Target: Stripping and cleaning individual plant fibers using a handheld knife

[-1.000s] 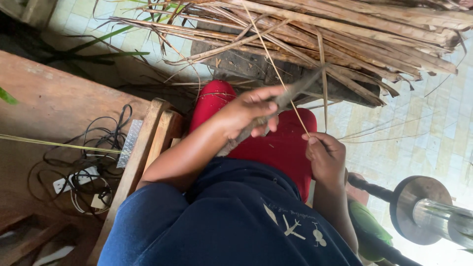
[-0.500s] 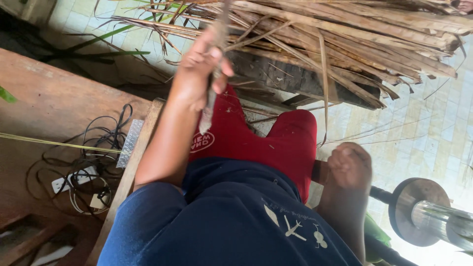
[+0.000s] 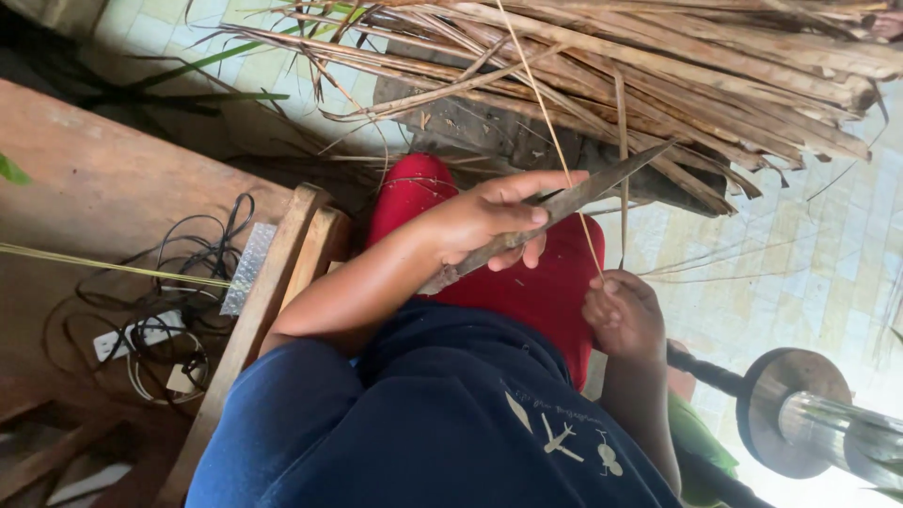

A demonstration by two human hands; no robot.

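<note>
Knife (image 3: 555, 209) on a thin strip (image 3: 550, 132), over the red lap.
Left hand (image 3: 489, 221) is clamped on the blade's handle; right hand (image 3: 623, 315) pinches the strip's lower end, fingers curled together.

Soft daylight fills the scene, brightest on the pale tiled floor (image 3: 800, 254) at the right. A shiny metal roller (image 3: 837, 428) at the lower right glares almost white and looks blurry. The wooden desk (image 3: 103, 198) on the left sits in dim shade. The middle looks sharp, with no hard shadows.
</note>
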